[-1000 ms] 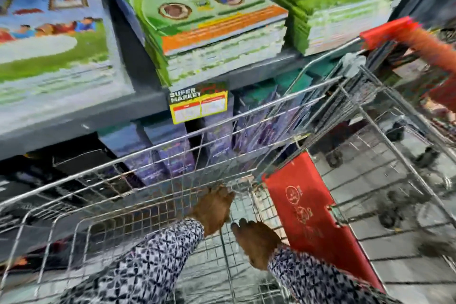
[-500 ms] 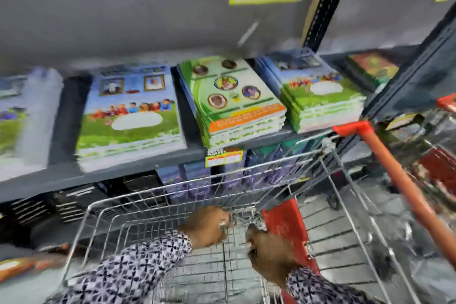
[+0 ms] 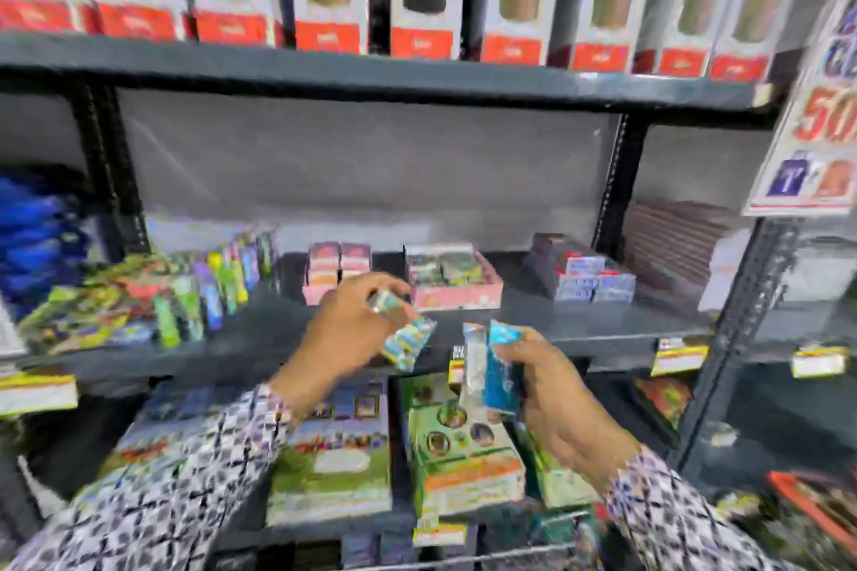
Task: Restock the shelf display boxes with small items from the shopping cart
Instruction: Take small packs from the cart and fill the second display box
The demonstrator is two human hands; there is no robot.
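Two hands (image 3: 357,329) (image 3: 542,385) stay apart, my left pinching one small blue-green foil packet (image 3: 408,341) toward the pink cardboard display box (image 3: 457,294), my right gripping spare blue packets (image 3: 494,369) ready.

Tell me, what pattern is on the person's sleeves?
Black-and-white geometric check on both sleeves, clear in the head view.

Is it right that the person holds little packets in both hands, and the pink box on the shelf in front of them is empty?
Not quite. The head view shows the left hand and right hand both holding small packets, but the pink display box is not empty: small items sit inside it.
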